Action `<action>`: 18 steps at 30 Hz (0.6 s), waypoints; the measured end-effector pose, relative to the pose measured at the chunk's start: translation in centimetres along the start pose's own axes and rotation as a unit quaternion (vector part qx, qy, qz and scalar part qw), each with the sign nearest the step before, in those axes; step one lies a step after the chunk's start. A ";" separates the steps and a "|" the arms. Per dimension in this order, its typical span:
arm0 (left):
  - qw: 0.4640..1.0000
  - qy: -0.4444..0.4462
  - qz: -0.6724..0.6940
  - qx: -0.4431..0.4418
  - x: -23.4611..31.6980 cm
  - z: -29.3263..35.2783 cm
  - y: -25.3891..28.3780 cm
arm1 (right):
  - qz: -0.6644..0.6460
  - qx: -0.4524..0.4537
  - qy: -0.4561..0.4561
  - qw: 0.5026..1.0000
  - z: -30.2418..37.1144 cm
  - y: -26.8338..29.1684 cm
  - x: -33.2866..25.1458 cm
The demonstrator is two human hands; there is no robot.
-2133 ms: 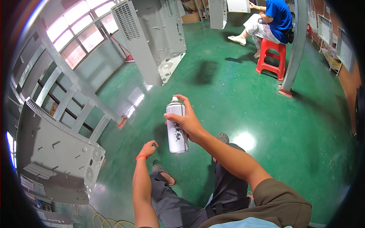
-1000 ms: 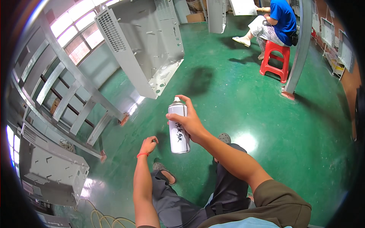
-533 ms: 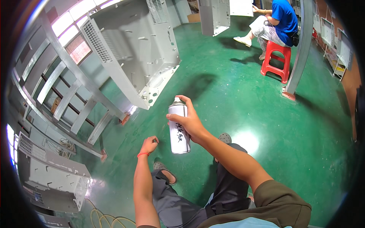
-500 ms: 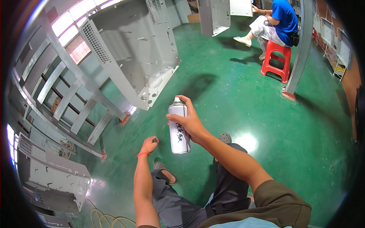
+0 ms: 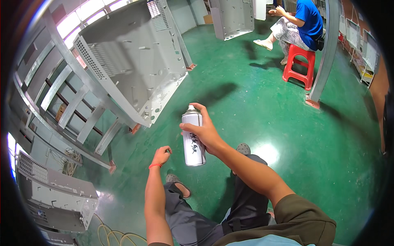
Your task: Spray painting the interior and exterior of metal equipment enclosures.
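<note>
My right hand (image 5: pixel 205 129) grips an upright white spray can (image 5: pixel 193 147) with dark handwriting on its side. The index finger lies at the white nozzle on top, and the thumb crosses the front. Lower and to the left, my left hand (image 5: pixel 162 154), a red band at its wrist, is loosely curled with nothing visible in it. Beyond both hands, at the upper left, a large grey sheet-metal cabinet shell (image 5: pixel 135 61) hangs tilted, with vent grilles and punched holes. It is apart from the can.
Grey steel framework (image 5: pixel 78 74) stands at left, with another metal housing (image 5: pixel 61 192) below it. A yellow hose (image 5: pixel 111 233) lies at lower left. A person in blue (image 5: pixel 308 20) sits on a red stool (image 5: pixel 298 67) beside a post (image 5: pixel 324 49). A second cabinet (image 5: pixel 232 18) hangs farther back.
The large cabinet shell has shifted left and slightly nearer. The far cabinet has turned, and its neighbouring panel looks narrower. The seated person's hands have shifted. My hands and the can stay almost still.
</note>
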State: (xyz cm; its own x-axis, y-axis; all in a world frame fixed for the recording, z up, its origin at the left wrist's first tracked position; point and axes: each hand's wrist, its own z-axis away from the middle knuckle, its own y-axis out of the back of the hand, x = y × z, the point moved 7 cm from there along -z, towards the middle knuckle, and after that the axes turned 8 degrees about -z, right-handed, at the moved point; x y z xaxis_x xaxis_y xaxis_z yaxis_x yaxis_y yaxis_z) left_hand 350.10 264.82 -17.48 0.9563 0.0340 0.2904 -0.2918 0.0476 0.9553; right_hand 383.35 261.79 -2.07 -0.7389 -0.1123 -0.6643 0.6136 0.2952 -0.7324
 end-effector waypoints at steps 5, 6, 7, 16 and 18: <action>0.997 -0.034 0.065 0.010 -1.2 0.2 -0.3 | -0.008 -0.013 -0.003 1.000 0.2 -0.9 -0.1; 0.997 -0.035 0.071 0.009 -1.8 0.5 -0.2 | -0.009 -0.016 -0.005 1.000 0.2 -1.2 -0.1; 0.998 -0.029 0.052 0.003 -1.3 0.2 -0.4 | -0.006 -0.012 -0.004 1.000 0.1 -0.8 -0.1; 1.000 0.000 0.004 0.000 0.4 0.4 0.3 | 0.009 -0.010 0.009 1.000 -0.3 -0.1 0.3; 1.000 0.006 0.005 0.002 0.2 0.5 0.4 | 0.008 -0.011 0.010 1.000 -0.3 -0.2 0.3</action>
State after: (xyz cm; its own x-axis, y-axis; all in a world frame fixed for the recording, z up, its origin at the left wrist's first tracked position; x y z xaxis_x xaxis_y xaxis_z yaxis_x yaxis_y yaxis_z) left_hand 350.19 264.36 -17.02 0.9532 0.0459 0.2988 -0.3007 0.0430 0.9528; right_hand 382.95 261.95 -2.12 -0.7338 -0.0890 -0.6735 0.6200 0.3174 -0.7175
